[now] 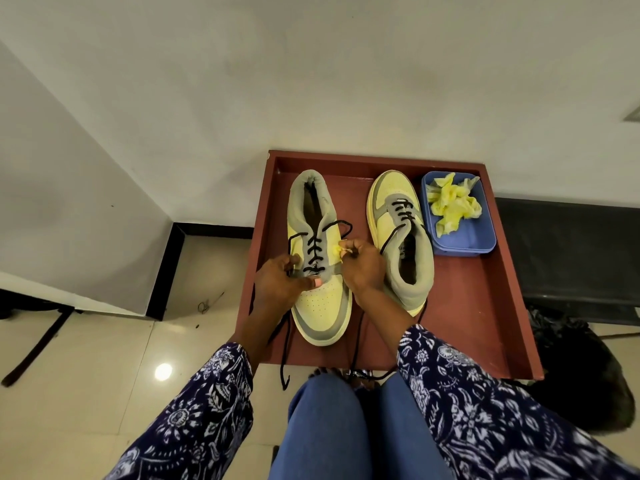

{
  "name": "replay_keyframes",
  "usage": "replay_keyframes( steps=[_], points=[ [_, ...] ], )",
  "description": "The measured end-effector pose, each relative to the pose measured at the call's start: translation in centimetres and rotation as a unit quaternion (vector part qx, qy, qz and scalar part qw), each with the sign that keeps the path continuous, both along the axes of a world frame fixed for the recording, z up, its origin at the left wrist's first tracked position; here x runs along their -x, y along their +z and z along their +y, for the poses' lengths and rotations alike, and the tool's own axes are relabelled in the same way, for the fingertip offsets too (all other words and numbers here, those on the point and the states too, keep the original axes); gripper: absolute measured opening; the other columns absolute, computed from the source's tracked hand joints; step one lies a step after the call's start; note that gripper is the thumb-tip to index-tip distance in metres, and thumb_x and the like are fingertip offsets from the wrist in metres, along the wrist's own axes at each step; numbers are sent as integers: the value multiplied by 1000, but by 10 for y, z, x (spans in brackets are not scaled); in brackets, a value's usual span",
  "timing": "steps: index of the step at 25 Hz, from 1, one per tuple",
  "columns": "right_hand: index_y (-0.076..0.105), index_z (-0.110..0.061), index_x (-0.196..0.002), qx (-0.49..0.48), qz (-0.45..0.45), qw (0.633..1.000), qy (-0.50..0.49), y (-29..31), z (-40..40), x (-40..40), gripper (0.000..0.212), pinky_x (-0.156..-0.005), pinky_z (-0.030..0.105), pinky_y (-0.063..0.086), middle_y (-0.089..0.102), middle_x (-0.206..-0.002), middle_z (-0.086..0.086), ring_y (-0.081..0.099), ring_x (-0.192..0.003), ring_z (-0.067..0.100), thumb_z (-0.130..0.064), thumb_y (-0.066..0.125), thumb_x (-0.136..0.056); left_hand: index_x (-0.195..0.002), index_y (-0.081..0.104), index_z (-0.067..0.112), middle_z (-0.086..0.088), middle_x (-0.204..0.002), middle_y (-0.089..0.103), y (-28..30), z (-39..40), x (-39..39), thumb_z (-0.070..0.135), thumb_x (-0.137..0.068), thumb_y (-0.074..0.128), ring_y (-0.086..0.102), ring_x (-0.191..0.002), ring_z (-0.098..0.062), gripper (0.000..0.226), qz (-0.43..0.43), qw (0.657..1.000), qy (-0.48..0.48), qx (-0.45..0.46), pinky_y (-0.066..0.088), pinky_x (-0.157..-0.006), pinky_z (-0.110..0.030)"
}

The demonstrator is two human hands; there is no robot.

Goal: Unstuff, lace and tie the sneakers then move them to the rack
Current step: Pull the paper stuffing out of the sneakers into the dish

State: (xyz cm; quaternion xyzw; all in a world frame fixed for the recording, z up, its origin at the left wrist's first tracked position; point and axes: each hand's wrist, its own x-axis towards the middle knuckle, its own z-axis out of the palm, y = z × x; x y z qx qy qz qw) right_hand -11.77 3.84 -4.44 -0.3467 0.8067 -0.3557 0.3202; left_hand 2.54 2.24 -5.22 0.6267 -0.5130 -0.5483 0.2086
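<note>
The main risk I saw was the lace (313,244) pulling unevenly or slipping back out of an eyelet, since both loose ends trailed off the near edge of the red tray (485,306) and hung toward my knees; a tug on one end alone would have shortened the other. A snag of those ends under the sole could also have dragged the sneaker (320,271) askew as I pulled.

My left hand (280,284) lay on the near side of that sneaker, fingers curled at the lowest crossings, thumb pressed on the toe panel; it seemed to pinch the lace there, though I could not see the strand in the fingers plainly. My right hand (362,268) was closed just across the tongue from it, fingertips pinching the lace beside a small yellow scrap (336,250); whether that scrap was leftover stuffing I could not tell.

Beyond my right hand stood the second sneaker (401,237), partly laced and untied, toe pointing away. Further out on that side sat a blue tub (460,244) holding crumpled yellow stuffing (453,204). No rack showed anywhere.
</note>
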Motion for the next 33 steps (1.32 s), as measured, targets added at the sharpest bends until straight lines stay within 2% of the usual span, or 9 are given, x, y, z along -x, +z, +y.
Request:
replay_keyframes(
  steps=[5,9,12,14,15,18,22,26,33],
  points=[
    [61,-4,-116,-15,36,996,77,1,33,-2,31,-91,18,39,65,-118,10,60,-110,25,2,46,-89,-122,55,6,-5,-123,59,0,-1,1,23,-59,86,55,-110,-20,72,-4,1000,2,3,47,-99,-43],
    [60,-7,-119,-23,67,995,73,7,70,-18,32,-86,25,43,65,-117,13,61,-105,31,-3,45,-91,-116,57,5,2,-106,57,1,0,2,21,-61,86,53,-103,-17,64,-5,1000,4,7,47,-98,-40],
    [61,-4,-117,-1,79,995,65,12,96,-32,31,-74,9,32,67,-110,16,63,-100,31,-8,45,-90,-117,57,4,0,-107,56,3,-1,3,20,-63,84,52,-103,-16,63,-5,1000,0,6,45,-93,-34],
    [59,-5,-121,-9,66,996,68,13,107,-39,33,-78,5,30,66,-114,15,63,-105,29,-9,48,-91,-123,54,5,-4,-120,57,3,-1,2,20,-64,84,53,-110,-19,67,1,1000,0,1,45,-95,-34],
    [56,-7,-125,-17,58,995,74,13,110,-42,35,-82,6,33,64,-120,13,61,-110,27,-8,49,-91,-125,53,5,-5,-126,56,3,-1,2,20,-64,83,52,-113,-19,70,6,1000,2,-1,45,-96,-34],
    [54,-9,-128,-12,62,996,61,8,108,-42,38,-94,22,43,61,-125,12,60,-113,27,-3,49,-91,-127,51,6,-7,-132,54,2,1,2,19,-64,83,52,-114,-18,72,15,1000,7,-6,45,-99,-35],
    [56,-8,-127,-13,42,999,27,1,79,-32,40,-99,24,38,59,-128,13,56,-117,28,1,47,-89,-126,53,6,-7,-131,56,2,1,1,18,-63,84,54,-116,-21,71,27,999,18,-16,45,-101,-42],
    [56,-11,-124,-35,33,998,31,6,38,-17,42,-93,29,42,63,-121,13,58,-111,32,2,47,-86,-126,53,5,-7,-131,55,4,1,0,16,-65,83,53,-117,-20,70,26,999,14,-13,46,-101,-40],
    [53,-4,-107,-48,14,998,32,11,-17,-1,29,-82,31,44,62,-109,18,57,-103,33,8,44,-82,-124,55,7,-6,-127,58,5,3,0,16,-66,82,54,-108,-14,65,15,1000,13,5,46,-94,-29]
  ],
)
